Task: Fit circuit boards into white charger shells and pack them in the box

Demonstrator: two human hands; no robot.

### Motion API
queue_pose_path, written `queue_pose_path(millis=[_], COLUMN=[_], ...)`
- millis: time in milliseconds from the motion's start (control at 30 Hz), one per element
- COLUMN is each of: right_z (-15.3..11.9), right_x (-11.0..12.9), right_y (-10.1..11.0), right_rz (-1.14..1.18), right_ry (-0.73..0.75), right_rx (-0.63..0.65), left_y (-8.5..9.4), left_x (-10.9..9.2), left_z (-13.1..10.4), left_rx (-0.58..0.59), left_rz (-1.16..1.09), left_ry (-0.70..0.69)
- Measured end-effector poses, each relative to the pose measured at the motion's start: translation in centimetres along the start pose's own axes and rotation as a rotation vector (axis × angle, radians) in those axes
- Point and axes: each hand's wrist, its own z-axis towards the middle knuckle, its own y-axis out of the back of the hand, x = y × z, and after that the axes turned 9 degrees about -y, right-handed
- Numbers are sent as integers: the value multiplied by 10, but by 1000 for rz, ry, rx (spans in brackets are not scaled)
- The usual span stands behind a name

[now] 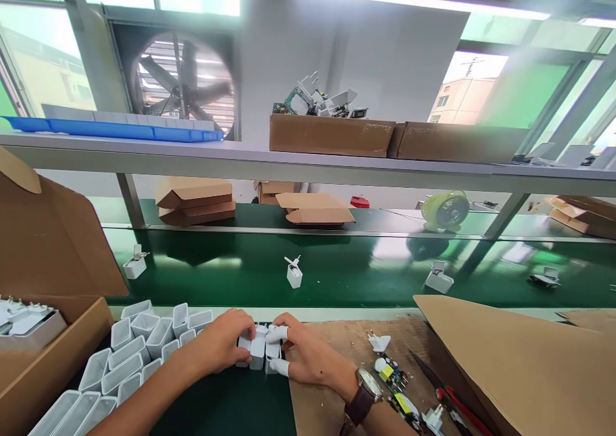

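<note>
A short row of small white housings (257, 351) stands on the dark green surface between my hands. My left hand (226, 340) has its thumb and fingers closed on the left end of the row. From the right, my right hand (308, 356), with white covers on two fingertips and a watch at the wrist, grips the housing at the right end. Many open white cases (125, 352) stand beside my left forearm. Right of my right hand, circuit boards (392, 375) with white plug parts lie on a brown cardboard sheet (332, 340).
Red-handled pliers (450, 394) lie by a large cardboard flap (524, 359) at right. An open cardboard box (58, 359) stands at left. Beyond, a green conveyor (356, 269) carries several white units. A shelf (231, 160) crosses above it, holding boxes and a blue tray (120, 129).
</note>
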Motion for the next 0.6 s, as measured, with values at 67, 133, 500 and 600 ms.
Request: queue_pose_path(millis=[67,133,500,600], right_z=[-11,-19,-26,-34], right_x=[6,11,15,11], right_y=[0,-1,-8,-15], right_rz=[0,-17,-71,-58], right_ry=[-13,-18,7,-26], right_rx=[7,9,39,-8], left_y=[-3,-6,-33,-29], left_x=[-4,-7,-8,-11], left_z=[-8,-16,-27,-30], left_rx=[18,29,-76,-86], left_rz=[-17,-34,-65,-84], left_ry=[-22,-40,-20,-20])
